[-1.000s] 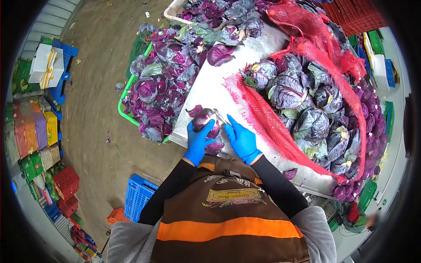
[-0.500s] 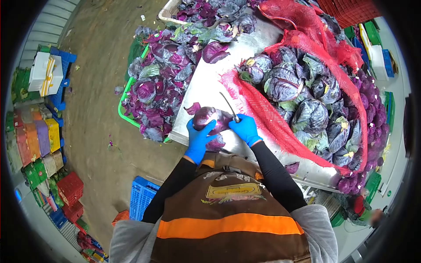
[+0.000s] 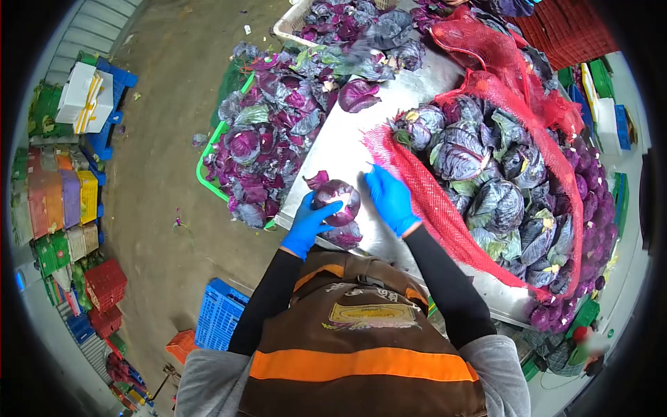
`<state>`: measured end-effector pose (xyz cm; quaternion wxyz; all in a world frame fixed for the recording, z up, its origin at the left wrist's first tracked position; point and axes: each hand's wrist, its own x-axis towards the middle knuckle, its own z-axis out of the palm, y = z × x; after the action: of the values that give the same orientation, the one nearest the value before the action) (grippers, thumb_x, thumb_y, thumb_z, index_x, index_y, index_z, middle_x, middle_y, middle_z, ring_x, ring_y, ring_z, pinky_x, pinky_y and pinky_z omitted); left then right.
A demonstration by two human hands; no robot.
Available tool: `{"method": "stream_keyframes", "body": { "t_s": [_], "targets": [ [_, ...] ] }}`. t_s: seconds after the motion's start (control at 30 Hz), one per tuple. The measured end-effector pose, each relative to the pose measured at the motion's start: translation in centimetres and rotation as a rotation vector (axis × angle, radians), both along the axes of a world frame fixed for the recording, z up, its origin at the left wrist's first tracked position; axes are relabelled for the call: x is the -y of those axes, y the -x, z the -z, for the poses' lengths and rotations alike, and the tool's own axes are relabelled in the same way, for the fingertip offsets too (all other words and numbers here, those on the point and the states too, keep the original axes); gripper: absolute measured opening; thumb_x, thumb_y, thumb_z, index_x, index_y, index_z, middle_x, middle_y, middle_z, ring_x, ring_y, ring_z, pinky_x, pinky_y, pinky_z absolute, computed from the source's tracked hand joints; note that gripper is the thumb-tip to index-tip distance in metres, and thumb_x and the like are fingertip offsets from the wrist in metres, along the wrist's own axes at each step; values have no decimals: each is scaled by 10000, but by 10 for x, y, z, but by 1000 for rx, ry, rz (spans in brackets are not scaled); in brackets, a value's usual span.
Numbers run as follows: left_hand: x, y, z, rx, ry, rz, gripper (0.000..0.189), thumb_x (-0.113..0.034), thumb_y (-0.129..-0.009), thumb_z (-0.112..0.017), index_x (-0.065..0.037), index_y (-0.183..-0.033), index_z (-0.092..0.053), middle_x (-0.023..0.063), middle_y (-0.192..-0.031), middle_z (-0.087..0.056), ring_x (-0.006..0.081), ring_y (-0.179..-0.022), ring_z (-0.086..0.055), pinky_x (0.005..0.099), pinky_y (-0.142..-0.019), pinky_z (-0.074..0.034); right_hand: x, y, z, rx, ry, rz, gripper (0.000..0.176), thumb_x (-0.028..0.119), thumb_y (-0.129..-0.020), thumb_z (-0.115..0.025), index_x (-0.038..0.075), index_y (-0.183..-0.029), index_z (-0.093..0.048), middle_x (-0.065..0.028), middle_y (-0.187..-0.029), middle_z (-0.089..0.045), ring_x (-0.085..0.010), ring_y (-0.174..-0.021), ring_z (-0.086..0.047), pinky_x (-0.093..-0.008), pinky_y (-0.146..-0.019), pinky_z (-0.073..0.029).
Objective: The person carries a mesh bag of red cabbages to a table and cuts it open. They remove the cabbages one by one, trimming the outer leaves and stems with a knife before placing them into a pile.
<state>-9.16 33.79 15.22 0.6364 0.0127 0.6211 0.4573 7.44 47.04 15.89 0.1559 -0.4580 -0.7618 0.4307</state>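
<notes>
On the metal table (image 3: 326, 142), my left hand (image 3: 306, 226) is closed around the near-left side of a trimmed red cabbage (image 3: 338, 201), its thumb lying across the top. Loose purple leaves touch the cabbage, one leaf (image 3: 317, 180) above it and another (image 3: 343, 236) below. My right hand (image 3: 390, 201) is apart from the cabbage, to its right, with fingers curled. It is closed on the knife seen in the earlier view; now the blade is mostly hidden, and only a small pale bit shows by the fingertips. Both hands wear blue gloves.
A red mesh sack (image 3: 417, 198) spreads open on the right, with untrimmed cabbages (image 3: 497, 205) inside. Trimmed cabbages (image 3: 590, 201) are piled beyond it. At the left, a green-rimmed crate (image 3: 203, 167) overflows with leaves. A blue pallet (image 3: 221, 314) is on the floor.
My right hand has pulled back from the cabbage and turned, and the dark blade that stood out has dropped from sight. My left hand still holds the cabbage. The camera view has shifted slightly.
</notes>
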Motion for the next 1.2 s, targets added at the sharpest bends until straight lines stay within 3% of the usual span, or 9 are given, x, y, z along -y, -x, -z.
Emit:
{"method": "stream_keyframes", "body": {
  "t_s": [0.1,0.2,0.3,0.57,0.63,0.87,0.97,1.1,1.2],
  "targets": [
    [-11,-6,-16,1,28,-14,624,-249,-776,-772,-109,-1304,-470,66,-1210,-548,198,-1066,-594,352,-762,-563,38,-22,-1,19,-70,-91,338,292,-956,-516,150,-1255,-585,-164,-924,-651,-349,-815,-643,-419,-691,-517],
    [-10,-7,-9,-2,27,-16,597,-258,-782,-767,-113,-1289,-486,61,-1202,-553,194,-1076,-589,354,-765,-563,50,-25,-21,216,-94,-146,348,279,-951,-521,138,-1264,-580,-132,-814,-629,-306,-698,-633,-410,-600,-507],
    [-13,-7,-9,-6,40,-18,597,-259,-779,-770,-112,-1283,-486,61,-1201,-552,189,-1085,-581,351,-763,-562,53,-23,-20,227,-197,-160,362,278,-950,-521,119,-1272,-569,-106,-744,-603,-271,-621,-615,-404,-534,-486],
    [-15,-11,-4,-35,84,-22,641,-239,-774,-778,-111,-1302,-439,65,-1215,-534,195,-1065,-581,353,-751,-558,57,-10,-6,367,-445,-164,387,272,-936,-542,88,-1276,-554,-86,-722,-569,-245,-604,-577,-385,-522,-466],
    [-13,-15,2,-71,48,-32,781,-232,-696,-848,-98,-1313,-389,110,-1242,-502,236,-1071,-574,374,-725,-562,57,-5,-2,353,-486,-132,389,272,-935,-542,93,-1281,-553,-86,-714,-564,-253,-590,-567,-384,-521,-459],
    [-11,-14,0,-26,22,-61,817,-159,-680,-855,-84,-1339,-378,128,-1246,-515,232,-1107,-558,401,-770,-568,34,5,-2,193,-188,30,365,333,-899,-592,95,-1172,-639,-113,-845,-667,-276,-716,-656,-381,-617,-513],
    [-2,-15,10,-72,-98,-37,781,-117,-692,-842,-72,-1332,-396,130,-1246,-519,216,-1093,-570,381,-834,-559,16,4,2,340,4,-11,323,386,-832,-645,129,-1020,-704,-131,-855,-691,-311,-775,-672,-411,-676,-527],
    [1,-4,2,22,-120,-4,750,-91,-737,-803,-54,-1366,-397,106,-1261,-523,207,-1092,-573,311,-897,-523,6,2,22,152,150,50,309,367,-788,-654,96,-926,-708,-161,-796,-674,-336,-747,-662,-408,-660,-519],
    [16,10,4,-17,-234,136,772,-99,-750,-793,-55,-1399,-377,100,-1261,-531,192,-1088,-575,300,-874,-523,2,-1,28,225,226,140,288,345,-793,-653,73,-876,-700,-167,-754,-660,-321,-722,-663,-392,-654,-514]
  ]
}}
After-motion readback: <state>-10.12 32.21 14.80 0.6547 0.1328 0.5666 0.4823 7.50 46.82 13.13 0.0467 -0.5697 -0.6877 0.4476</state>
